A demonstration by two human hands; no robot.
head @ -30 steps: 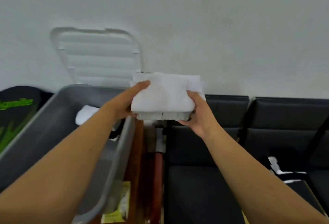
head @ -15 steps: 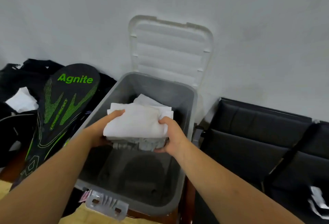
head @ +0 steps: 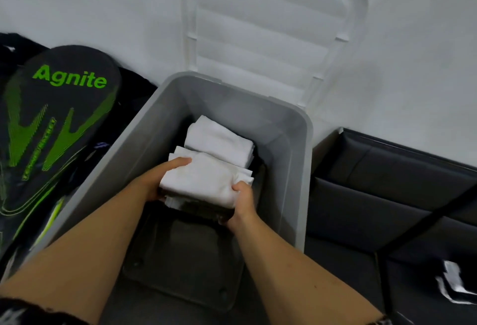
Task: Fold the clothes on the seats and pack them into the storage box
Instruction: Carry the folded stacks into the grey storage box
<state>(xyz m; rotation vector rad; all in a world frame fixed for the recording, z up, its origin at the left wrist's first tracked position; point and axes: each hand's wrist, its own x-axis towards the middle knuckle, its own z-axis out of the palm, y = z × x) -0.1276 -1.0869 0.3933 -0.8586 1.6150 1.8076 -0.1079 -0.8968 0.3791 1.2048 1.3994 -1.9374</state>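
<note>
White wall fills the background, with a white ribbed lid [head: 271,27] standing upright against it behind a grey storage box [head: 305,149]. Your left hand [head: 157,180] and right hand [head: 242,200] reach down inside the box, each clamped on one side of a folded white garment [head: 204,180]: the left thumb lies over its left edge, and the right hand's fingers curl round its near right corner. A dark layer shows beneath the garment's near edge; what it is cannot be told, nor whether the bundle rests on the box floor. Just beyond it, towards the far wall of the box, lies a second folded white garment [head: 216,141], touching or nearly touching the held one. To the left of the box leans a black racket bag [head: 59,118] marked "Agnite" in green. To the right stand black padded seats [head: 387,195], with a crumpled white scrap [head: 451,280] lying on one of them, near the lower right.
</note>
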